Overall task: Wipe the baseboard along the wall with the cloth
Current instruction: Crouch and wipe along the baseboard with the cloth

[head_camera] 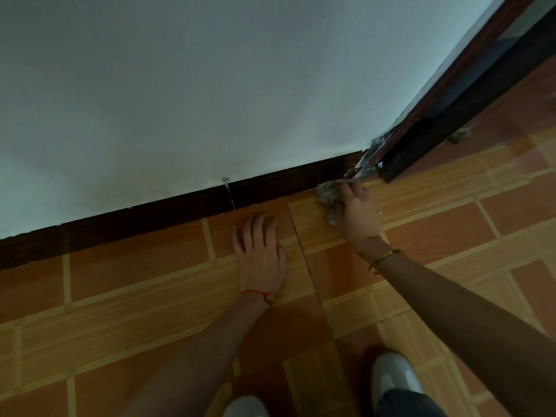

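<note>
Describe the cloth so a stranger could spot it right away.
Follow the dark baseboard along the white wall to its right end by the door frame. There the right hand presses a crumpled grey cloth, the only soft, pale thing on the orange tiles.

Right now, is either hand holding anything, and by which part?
The right hand grips the bunched cloth around its rear; the left hand lies flat on the floor, empty.

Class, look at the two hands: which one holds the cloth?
The right hand grips the cloth at the baseboard beside the door frame. The left hand rests flat and empty on the floor.
</note>
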A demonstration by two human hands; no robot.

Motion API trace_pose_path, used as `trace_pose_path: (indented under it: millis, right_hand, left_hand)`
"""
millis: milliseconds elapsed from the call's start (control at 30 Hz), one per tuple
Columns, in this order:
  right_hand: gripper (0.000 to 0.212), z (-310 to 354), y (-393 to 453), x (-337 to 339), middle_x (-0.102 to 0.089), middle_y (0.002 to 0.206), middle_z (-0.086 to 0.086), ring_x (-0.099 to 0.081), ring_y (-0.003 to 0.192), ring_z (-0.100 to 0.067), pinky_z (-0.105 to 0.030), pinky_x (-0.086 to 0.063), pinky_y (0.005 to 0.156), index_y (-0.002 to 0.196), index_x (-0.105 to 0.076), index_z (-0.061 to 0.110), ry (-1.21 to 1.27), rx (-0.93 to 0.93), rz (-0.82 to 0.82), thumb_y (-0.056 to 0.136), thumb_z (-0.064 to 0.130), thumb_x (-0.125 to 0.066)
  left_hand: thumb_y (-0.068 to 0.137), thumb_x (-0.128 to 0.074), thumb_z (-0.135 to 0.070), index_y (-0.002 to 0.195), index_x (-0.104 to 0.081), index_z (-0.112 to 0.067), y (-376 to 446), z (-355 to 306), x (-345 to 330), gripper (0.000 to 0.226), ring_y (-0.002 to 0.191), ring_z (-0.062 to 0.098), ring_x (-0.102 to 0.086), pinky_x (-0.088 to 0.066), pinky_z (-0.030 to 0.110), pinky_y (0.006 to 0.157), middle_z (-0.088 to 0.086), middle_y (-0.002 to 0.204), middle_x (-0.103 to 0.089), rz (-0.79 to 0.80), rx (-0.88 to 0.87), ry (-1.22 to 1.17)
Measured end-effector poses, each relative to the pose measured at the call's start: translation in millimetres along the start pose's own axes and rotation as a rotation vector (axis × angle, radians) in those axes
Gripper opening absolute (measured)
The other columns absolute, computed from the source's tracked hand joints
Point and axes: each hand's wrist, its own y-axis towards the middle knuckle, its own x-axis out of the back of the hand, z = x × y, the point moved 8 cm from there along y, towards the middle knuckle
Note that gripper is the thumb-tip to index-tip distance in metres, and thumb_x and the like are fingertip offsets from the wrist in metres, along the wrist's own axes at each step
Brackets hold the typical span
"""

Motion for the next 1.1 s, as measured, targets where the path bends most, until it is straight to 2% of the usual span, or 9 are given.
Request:
trace_pose_path:
  millis: [133,267,467,533,667,733,833,967,1100]
  right_hand:
    - [0.041,39,-6,-15,-0.052,0.128,-0.014,-0.044,0.117,-0.031,-0.039,-0.046,0.094,0.127,-0.055,0.01,0.059,0.191,0.045,0.086,0.003,-0.057]
    - [0.036,32,-5,-10,-0.056,0.121,-0.013,-0.049,0.111,-0.031,-0.04,-0.05,0.087,0.12,-0.058,0.009,0.046,0.279,0.008,0.085,0.003,-0.06]
    - [0.035,-56,14,19,-0.056,0.112,-0.026,-0.05,0.103,-0.046,-0.056,-0.047,0.088,0.117,-0.058,-0.003,0.061,-0.016,-0.135,0.082,-0.006,-0.054]
    - [0.035,-59,15,21,-0.056,0.111,-0.026,-0.049,0.103,-0.046,-0.055,-0.048,0.088,0.117,-0.058,-0.002,0.058,0.009,-0.112,0.082,-0.005,-0.055]
    - [0.034,-27,5,19,-0.055,0.114,-0.018,-0.052,0.102,-0.035,-0.039,-0.048,0.086,0.119,-0.058,0.005,0.218,0.201,-0.048,0.085,-0.002,-0.057]
    - [0.032,-23,2,33,-0.054,0.111,-0.013,-0.052,0.098,-0.022,-0.025,-0.043,0.082,0.117,-0.056,0.006,0.365,0.141,-0.191,0.086,-0.002,-0.056]
    - [0.031,-30,0,58,-0.052,0.116,-0.011,-0.044,0.1,-0.003,-0.002,-0.033,0.085,0.118,-0.052,0.002,0.615,-0.09,-0.455,0.087,-0.003,-0.056]
    - [0.034,-10,7,60,-0.049,0.12,-0.018,-0.051,0.11,-0.019,-0.003,-0.037,0.09,0.115,-0.047,-0.002,0.761,-0.128,-0.518,0.082,-0.007,-0.056]
    - [0.041,23,3,43,-0.046,0.122,-0.018,-0.044,0.103,-0.004,0.002,-0.036,0.085,0.116,-0.048,0.0,0.749,0.015,-0.381,0.078,-0.01,-0.058]
  left_hand:
    - [0.093,-0.039,-0.028,0.139,-0.055,-0.012,0,-1,0,0.051,0.136,0.035,-0.043,-0.024,0.065,0.117,0.013,0.144,-0.051,-0.016,-0.001,0.062]
    - [0.094,-0.04,-0.027,0.139,-0.055,-0.013,-1,-2,0,0.05,0.136,0.034,-0.043,-0.022,0.064,0.118,0.012,0.144,-0.051,-0.031,-0.004,0.065]
    - [0.094,-0.042,-0.027,0.138,-0.054,-0.012,0,-4,1,0.048,0.136,0.035,-0.044,-0.024,0.064,0.118,0.013,0.143,-0.051,-0.037,-0.006,0.075]
    - [0.094,-0.041,-0.027,0.138,-0.054,-0.013,0,-5,0,0.048,0.136,0.035,-0.044,-0.024,0.065,0.118,0.013,0.143,-0.051,-0.033,0.008,0.085]
    - [0.092,-0.04,-0.026,0.136,-0.053,-0.012,1,-7,-1,0.048,0.134,0.035,-0.042,-0.027,0.066,0.116,0.014,0.141,-0.051,-0.043,0.015,0.109]
    - [0.091,-0.04,-0.026,0.135,-0.053,-0.011,1,-8,0,0.049,0.133,0.037,-0.044,-0.029,0.066,0.115,0.015,0.14,-0.052,-0.034,0.009,0.13]
    - [0.09,-0.039,-0.027,0.136,-0.052,-0.011,2,-11,4,0.05,0.131,0.039,-0.047,-0.034,0.066,0.113,0.016,0.14,-0.052,0.011,0.028,0.164]
    - [0.087,-0.056,-0.02,0.141,-0.047,-0.011,2,-13,5,0.056,0.134,0.038,-0.04,-0.035,0.067,0.111,0.017,0.144,-0.048,0.093,0.062,0.132]
    - [0.092,-0.056,-0.023,0.15,-0.04,-0.011,1,-15,3,0.061,0.145,0.038,-0.032,-0.024,0.064,0.118,0.016,0.154,-0.039,0.198,0.08,0.11]
